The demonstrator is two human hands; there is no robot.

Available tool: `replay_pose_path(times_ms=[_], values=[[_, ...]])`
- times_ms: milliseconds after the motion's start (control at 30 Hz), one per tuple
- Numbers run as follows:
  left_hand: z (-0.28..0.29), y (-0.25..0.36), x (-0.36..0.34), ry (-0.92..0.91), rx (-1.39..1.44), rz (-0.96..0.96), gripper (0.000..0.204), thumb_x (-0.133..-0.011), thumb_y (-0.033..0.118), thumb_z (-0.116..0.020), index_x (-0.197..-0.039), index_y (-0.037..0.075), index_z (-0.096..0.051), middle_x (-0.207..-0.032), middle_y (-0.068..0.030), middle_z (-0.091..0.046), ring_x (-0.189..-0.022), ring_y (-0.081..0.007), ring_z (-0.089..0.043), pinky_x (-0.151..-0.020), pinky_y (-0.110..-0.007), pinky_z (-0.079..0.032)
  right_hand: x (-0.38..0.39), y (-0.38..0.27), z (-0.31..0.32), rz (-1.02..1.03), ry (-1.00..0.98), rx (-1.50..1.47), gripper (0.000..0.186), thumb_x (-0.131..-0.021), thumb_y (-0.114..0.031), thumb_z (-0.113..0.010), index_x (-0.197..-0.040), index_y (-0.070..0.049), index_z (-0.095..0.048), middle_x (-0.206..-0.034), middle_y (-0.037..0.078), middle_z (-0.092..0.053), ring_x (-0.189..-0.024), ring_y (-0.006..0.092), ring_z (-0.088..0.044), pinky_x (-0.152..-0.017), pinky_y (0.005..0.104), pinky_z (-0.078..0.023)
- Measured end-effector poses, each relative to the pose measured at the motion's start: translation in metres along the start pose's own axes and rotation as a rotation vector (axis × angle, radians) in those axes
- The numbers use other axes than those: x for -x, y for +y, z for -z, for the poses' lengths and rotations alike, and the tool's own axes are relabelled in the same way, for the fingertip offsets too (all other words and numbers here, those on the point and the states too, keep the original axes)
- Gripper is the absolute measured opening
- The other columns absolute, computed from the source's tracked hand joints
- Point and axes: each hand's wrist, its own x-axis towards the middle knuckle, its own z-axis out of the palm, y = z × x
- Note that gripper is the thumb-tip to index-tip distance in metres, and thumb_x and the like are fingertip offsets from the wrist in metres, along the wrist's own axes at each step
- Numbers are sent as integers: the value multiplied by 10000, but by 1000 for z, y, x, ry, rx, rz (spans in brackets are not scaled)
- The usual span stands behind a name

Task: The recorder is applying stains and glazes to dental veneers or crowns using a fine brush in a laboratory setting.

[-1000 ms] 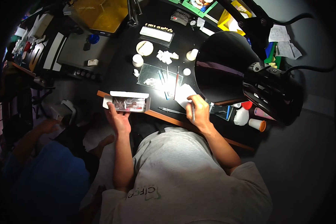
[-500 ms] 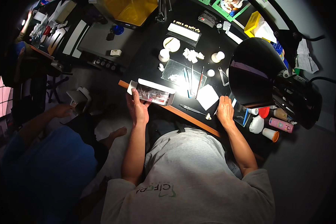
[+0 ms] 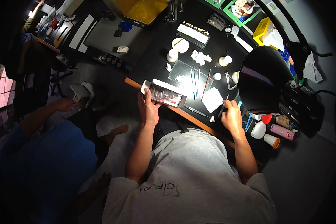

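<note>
My left hand (image 3: pixel 150 114) grips a long white open box (image 3: pixel 167 83) at its left end, thumb on the near wall. Clear and reddish small pieces or packets lie inside it; they are too small to name. Beyond the table's front edge on the right, my right hand (image 3: pixel 232 116) is closed, its fingertips pinched together beside a white paper pad (image 3: pixel 212 100). What the fingertips hold, if anything, cannot be made out. Between the hands lie a red-handled brush (image 3: pixel 206 85), blue slim tools (image 3: pixel 193 84), metal tweezers (image 3: pixel 198 111) and a small pale tooth-like piece (image 3: pixel 212 119).
A glass slab (image 3: pixel 175 68) lies under the light. Behind it are white jars (image 3: pixel 172 55), crumpled tissue (image 3: pixel 201 57) and a rack of small tooth-shaped samples (image 3: pixel 193 33). A black lamp head (image 3: pixel 265 80) overhangs the right side. A person in blue (image 3: pixel 50 149) sits at left.
The whole view has shifted, so the table appears farther right and slightly lower. My right hand's fingers are more curled and its wrist has turned. My left hand still holds the box.
</note>
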Motion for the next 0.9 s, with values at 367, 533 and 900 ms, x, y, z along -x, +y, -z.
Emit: replay_pose_path(times_ms=[367, 533, 900], values=[[-23, -11, 19, -17, -58, -19, 434, -1055, 396, -558, -1339, 103, -414, -1263, -126, -584, -1087, -232, -650, -844, -410, -611, -21, -158, -8, 562, 49, -300, 375, -881, -139, -711, -1213, 22, -641, -1211, 192, -639, -1104, 351, -631, -902, 411, -554], [-24, -13, 22, -52, -49, -41, 450, -1054, 422, -548, -1369, 123, -431, -1279, -101, -585, -1113, -225, -639, -863, -411, -598, -29, -163, -5, 532, 49, -230, 307, -858, -67, -647, -1148, 27, -621, -1109, 208, -560, -1060, 374, -581, -876, 446, -528], [-25, -6, 21, -47, 29, -16, 400, -1051, 357, -578, -1316, 98, -427, -1188, -92, -599, -999, -173, -660, -751, -333, -620, -35, -154, -9, 597, 105, -473, 211, -739, -37, -759, -897, -40, -619, -855, 130, -596, -900, 341, -611, -780, 446, -519]])
